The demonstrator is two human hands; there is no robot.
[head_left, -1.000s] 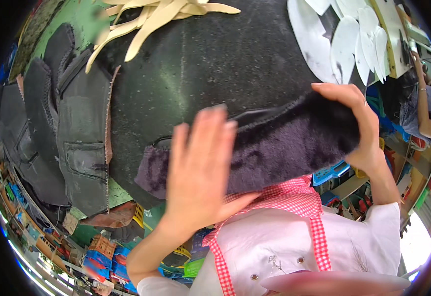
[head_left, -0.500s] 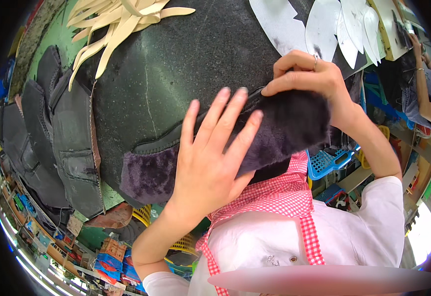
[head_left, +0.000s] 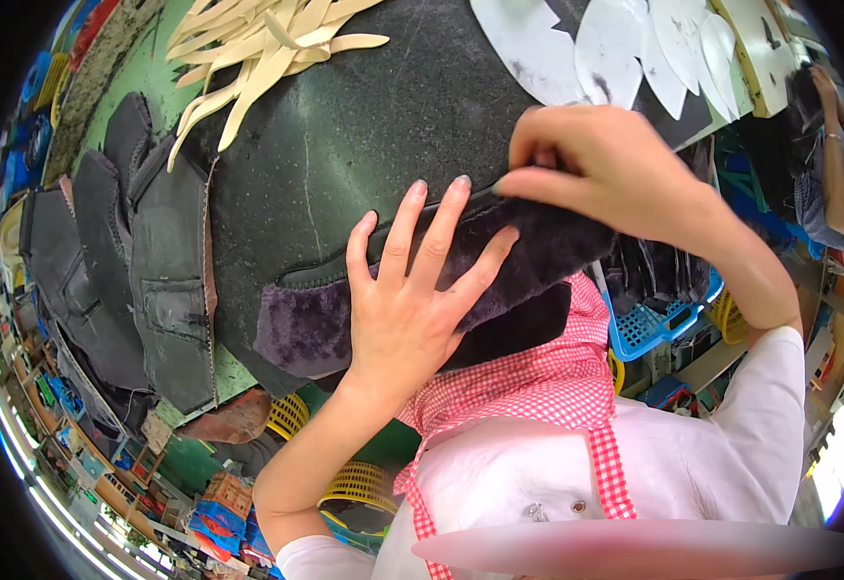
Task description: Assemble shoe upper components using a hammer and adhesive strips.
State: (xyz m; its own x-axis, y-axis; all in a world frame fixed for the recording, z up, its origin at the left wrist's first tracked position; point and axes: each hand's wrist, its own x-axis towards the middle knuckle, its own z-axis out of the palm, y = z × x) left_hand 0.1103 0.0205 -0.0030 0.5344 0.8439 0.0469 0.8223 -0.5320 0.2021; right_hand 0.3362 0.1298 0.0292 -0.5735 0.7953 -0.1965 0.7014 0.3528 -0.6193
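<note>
On the dark work mat (head_left: 364, 126), my left hand (head_left: 412, 290) lies flat and open across the purple fleece strip (head_left: 306, 324) while my right hand (head_left: 601, 169) pinches its far edge; keeping that edge aligned seems key.

White short sleeves, red-checked apron (head_left: 538, 377), bare hands (head_left: 407, 309).

The person's left hand (head_left: 412, 300) lies flat at the centre of the frame, palm down, fingers spread and pointing toward the upper right, its bare forearm running down to the lower left. The right hand (head_left: 606, 169), at upper right, is curled with fingertips pinched together, wrist bent, white-sleeved arm descending along the right edge.
</note>
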